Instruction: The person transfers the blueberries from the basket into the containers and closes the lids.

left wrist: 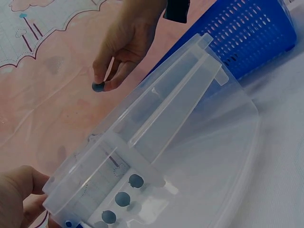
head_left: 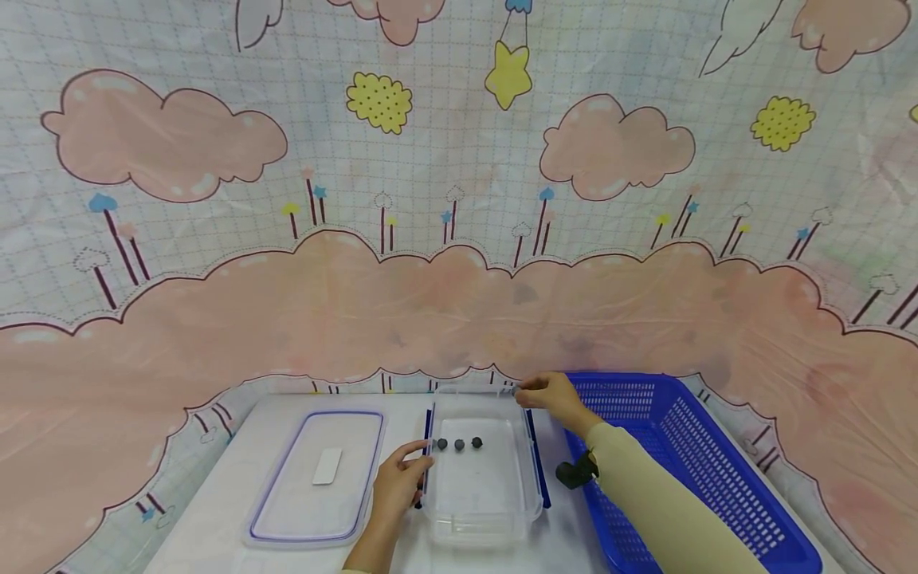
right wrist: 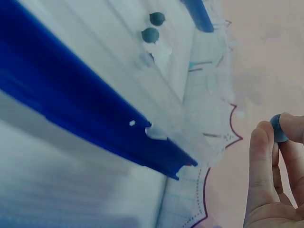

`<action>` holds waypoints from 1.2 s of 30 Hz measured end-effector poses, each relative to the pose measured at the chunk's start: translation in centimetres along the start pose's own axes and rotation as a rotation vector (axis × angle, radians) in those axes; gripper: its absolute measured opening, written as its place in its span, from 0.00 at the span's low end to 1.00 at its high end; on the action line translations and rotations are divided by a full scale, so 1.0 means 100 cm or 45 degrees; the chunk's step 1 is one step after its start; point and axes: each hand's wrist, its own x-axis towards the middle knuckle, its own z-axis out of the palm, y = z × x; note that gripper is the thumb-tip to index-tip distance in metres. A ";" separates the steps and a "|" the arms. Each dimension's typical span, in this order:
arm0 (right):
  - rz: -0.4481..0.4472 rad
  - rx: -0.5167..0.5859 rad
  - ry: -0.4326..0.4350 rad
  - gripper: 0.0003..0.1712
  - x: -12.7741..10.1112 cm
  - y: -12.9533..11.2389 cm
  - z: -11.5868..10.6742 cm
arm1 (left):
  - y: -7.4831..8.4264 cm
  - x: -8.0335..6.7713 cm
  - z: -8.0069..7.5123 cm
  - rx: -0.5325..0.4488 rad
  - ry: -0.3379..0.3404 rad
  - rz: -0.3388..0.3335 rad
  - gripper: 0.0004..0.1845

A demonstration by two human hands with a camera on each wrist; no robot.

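Observation:
A clear plastic container [head_left: 482,510] with blue side clips stands in the middle of the white table. Three small dark balls [head_left: 460,444] lie in a row inside it near its far left; the left wrist view also shows the balls [left wrist: 122,198]. My right hand [head_left: 522,392] hovers over the container's far right corner and pinches another dark ball [left wrist: 98,87] between thumb and fingertips; the right wrist view shows that ball [right wrist: 278,128] at my fingertips. My left hand [head_left: 412,466] grips the container's left rim by the blue clip.
The container's clear lid [head_left: 280,510], blue-edged with a white label [head_left: 327,465], lies flat to the left. A blue mesh basket [head_left: 674,446] stands right of the container. A patterned cloth backdrop hangs behind the table.

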 end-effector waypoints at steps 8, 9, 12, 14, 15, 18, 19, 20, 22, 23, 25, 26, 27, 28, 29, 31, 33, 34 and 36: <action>0.029 -0.024 0.030 0.14 0.008 0.003 0.021 | -0.001 0.001 0.000 0.016 0.013 0.002 0.19; 0.033 -0.019 0.034 0.13 0.009 0.004 0.024 | -0.002 0.001 -0.001 0.013 0.012 -0.001 0.20; 0.046 -0.002 0.030 0.11 0.012 0.006 0.032 | -0.002 0.001 -0.001 0.004 0.005 -0.018 0.20; 0.059 -0.007 0.025 0.11 0.013 0.007 0.037 | -0.003 0.001 -0.001 -0.001 0.001 -0.025 0.20; 0.062 -0.012 0.020 0.11 0.013 0.007 0.040 | -0.003 0.001 -0.001 -0.003 0.000 -0.025 0.20; 0.070 -0.046 0.013 0.10 0.014 0.005 0.047 | -0.003 0.001 -0.001 -0.004 -0.004 -0.019 0.20; 0.079 -0.049 0.015 0.10 0.014 0.004 0.049 | -0.003 0.001 -0.001 -0.001 -0.005 -0.014 0.20; 0.081 -0.051 0.017 0.10 0.014 0.003 0.051 | -0.003 0.001 -0.001 0.000 -0.006 -0.012 0.20; 0.083 -0.067 0.023 0.11 0.014 0.003 0.056 | -0.003 0.001 -0.001 0.005 -0.006 -0.008 0.20; 0.090 -0.071 0.026 0.11 0.015 0.003 0.058 | -0.003 0.001 -0.001 0.005 -0.007 -0.006 0.20; 0.096 -0.067 0.028 0.11 0.016 0.004 0.062 | -0.002 0.001 0.000 0.009 -0.005 -0.009 0.20; 0.096 -0.069 0.026 0.11 0.016 0.005 0.064 | -0.002 0.001 0.000 0.013 -0.006 -0.010 0.20; 0.101 -0.072 0.025 0.10 0.016 0.006 0.066 | -0.001 0.001 0.000 0.013 -0.007 -0.012 0.20; 0.105 -0.071 0.024 0.10 0.016 0.007 0.068 | -0.001 0.001 0.000 0.015 -0.007 -0.016 0.20; 0.113 -0.069 0.026 0.10 0.016 0.007 0.071 | -0.001 0.001 0.000 0.014 -0.008 -0.019 0.20; 0.121 -0.071 0.031 0.09 0.016 0.009 0.075 | -0.002 0.001 0.000 0.015 -0.007 -0.022 0.20; 0.137 -0.059 0.038 0.09 0.016 0.011 0.080 | -0.002 0.001 0.000 0.012 -0.003 -0.023 0.20; 0.143 -0.060 0.041 0.09 0.016 0.012 0.081 | -0.002 0.001 0.000 0.011 0.000 -0.025 0.20; 0.161 -0.071 0.040 0.09 0.016 0.015 0.084 | -0.001 0.002 0.001 0.008 0.005 -0.022 0.20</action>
